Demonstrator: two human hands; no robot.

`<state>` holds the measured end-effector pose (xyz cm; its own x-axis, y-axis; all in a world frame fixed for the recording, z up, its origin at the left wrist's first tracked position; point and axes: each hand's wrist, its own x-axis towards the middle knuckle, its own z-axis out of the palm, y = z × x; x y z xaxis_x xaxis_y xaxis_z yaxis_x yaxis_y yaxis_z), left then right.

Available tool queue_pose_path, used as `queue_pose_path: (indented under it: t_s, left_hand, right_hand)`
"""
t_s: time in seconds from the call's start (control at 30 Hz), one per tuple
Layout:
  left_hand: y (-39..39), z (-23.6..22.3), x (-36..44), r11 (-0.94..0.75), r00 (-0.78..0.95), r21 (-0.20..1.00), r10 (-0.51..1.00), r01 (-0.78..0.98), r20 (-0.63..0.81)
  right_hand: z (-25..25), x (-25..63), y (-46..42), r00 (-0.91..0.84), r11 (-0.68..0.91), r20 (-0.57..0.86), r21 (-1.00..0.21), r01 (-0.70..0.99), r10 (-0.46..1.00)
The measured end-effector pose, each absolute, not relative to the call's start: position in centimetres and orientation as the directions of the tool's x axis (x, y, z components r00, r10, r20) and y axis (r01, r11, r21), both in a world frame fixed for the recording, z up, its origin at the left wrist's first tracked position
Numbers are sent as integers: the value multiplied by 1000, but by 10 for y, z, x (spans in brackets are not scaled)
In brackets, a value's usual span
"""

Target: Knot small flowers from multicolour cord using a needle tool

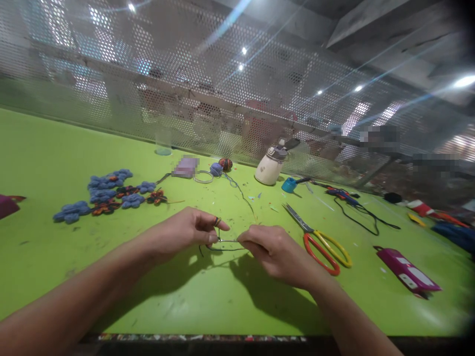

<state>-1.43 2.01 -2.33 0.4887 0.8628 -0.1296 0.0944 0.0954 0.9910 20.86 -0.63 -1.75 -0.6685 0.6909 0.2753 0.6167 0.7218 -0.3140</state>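
Dark yarn (226, 249) is pinched between the thumb and fingers of my left hand (181, 228), with a strand looped round its raised index finger. My right hand (276, 249) is closed round a thin metal crochet hook (229, 241), whose tip reaches the yarn at my left thumb. Most of the hook is hidden inside my right fist. A loose yarn end hangs below the left fingers. Beyond my hands, a strand runs back toward a blue yarn ball (215, 169) and an orange-and-black yarn ball (225, 164).
Crocheted blue and orange-black flowers (107, 194) lie at left on the green table (178, 301). Scissors (309, 231) rest right of my hands, near a magenta box (406, 269). A white bottle (269, 169), blue pot (289, 185) and glue gun (343, 195) stand or lie farther back.
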Motion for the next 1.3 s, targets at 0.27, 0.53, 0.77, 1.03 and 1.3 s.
queue_pose_path:
  t_s: [0.27,0.53,0.77,1.03,1.3]
  left_hand:
    - [21,-27,-10,41,488,993,868,113,-92]
    - [18,-40,-3,-158,324,985,937,64,129]
    - [4,-40,10,-14,148,971,988,-237,50]
    - [1,-32,9,239,244,806,962,-542,-121]
    - [7,-31,-3,228,297,855,951,-466,-92]
  right_hand:
    - [-40,194,-3,-436,373,180,-832,411,882]
    - [-46,176,-6,-298,-63,-82,-995,72,951]
    - [-61,147,-21,-261,-146,-32,-890,-432,965]
    - [-65,148,-20,-212,137,194,-956,-259,958]
    - [-63,169,-17,-180,480,446,-840,253,877]
